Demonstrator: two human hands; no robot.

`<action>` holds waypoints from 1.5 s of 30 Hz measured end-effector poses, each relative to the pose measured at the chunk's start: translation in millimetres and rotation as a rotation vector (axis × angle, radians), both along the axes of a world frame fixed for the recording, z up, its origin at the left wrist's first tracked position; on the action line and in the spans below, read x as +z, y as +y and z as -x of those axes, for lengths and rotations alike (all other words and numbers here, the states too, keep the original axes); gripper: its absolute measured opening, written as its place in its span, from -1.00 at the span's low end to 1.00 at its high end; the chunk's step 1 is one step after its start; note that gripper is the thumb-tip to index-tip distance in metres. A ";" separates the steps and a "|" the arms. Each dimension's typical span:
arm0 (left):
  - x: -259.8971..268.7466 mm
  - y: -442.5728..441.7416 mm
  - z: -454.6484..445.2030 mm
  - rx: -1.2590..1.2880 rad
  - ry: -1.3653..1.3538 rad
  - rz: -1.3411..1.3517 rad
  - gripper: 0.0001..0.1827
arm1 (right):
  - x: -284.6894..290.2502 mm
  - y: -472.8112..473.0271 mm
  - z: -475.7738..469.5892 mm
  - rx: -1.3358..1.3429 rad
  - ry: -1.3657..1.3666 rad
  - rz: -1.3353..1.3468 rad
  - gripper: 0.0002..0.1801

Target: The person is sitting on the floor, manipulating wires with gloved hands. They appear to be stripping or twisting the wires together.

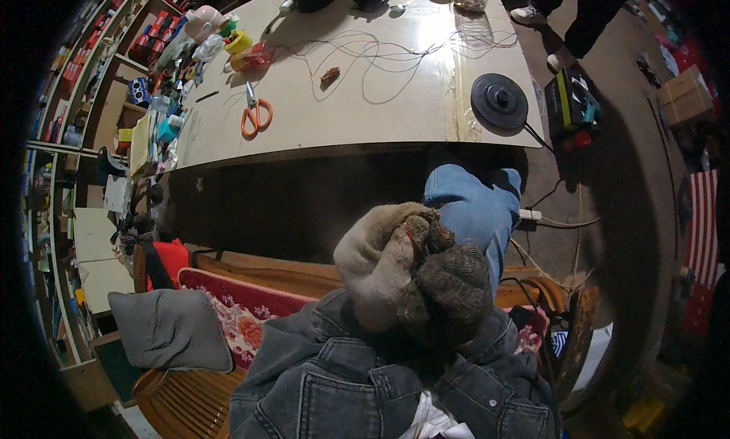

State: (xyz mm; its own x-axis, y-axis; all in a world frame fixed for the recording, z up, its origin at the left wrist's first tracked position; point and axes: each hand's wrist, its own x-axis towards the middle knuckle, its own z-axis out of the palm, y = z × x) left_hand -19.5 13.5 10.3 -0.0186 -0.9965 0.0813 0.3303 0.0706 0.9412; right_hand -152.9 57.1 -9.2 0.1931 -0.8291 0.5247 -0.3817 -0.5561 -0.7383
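Observation:
Close to the chest of the grey denim jacket, my left hand, in a pale grey worn glove, is curled against my right hand, in a darker ribbed knit glove. A thin red strand crosses the left glove's fingers. A small dark brown piece shows between the gloves; which hand bears it cannot be told, and the fingertips are hidden. On the table beyond lie orange-handled scissors, a tangle of thin wires and a small brown clump.
A round black kettle base sits at the table's right corner, its cord hanging down. A power strip and cords lie on the floor. Crowded shelves stand left. Another person's legs are at upper right. A grey cushion rests on the wooden bench.

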 end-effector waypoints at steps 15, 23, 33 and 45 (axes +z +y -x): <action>-8.0 1.4 2.3 -0.082 0.212 -0.046 -0.71 | -11.8 2.7 -5.7 -0.011 -0.079 0.041 -0.69; 3.4 0.8 3.4 -0.130 0.325 -0.202 -0.71 | -12.3 6.1 -4.1 0.034 -0.099 -0.023 -0.69; 3.0 -2.4 0.9 -0.094 0.122 -0.206 -0.70 | -3.6 1.8 -0.2 0.027 -0.009 0.030 -0.72; 0.2 -0.8 5.2 -0.059 0.249 -0.270 -0.73 | -8.3 8.3 -8.2 -0.016 -0.055 -0.026 -0.66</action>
State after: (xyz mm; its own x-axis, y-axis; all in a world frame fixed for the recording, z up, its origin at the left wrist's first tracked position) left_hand -24.8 12.7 10.5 -0.0890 -0.9806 -0.1747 0.5479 -0.1947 0.8136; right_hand -144.7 65.4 -17.5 0.1517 -0.8452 0.5124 -0.3491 -0.5308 -0.7723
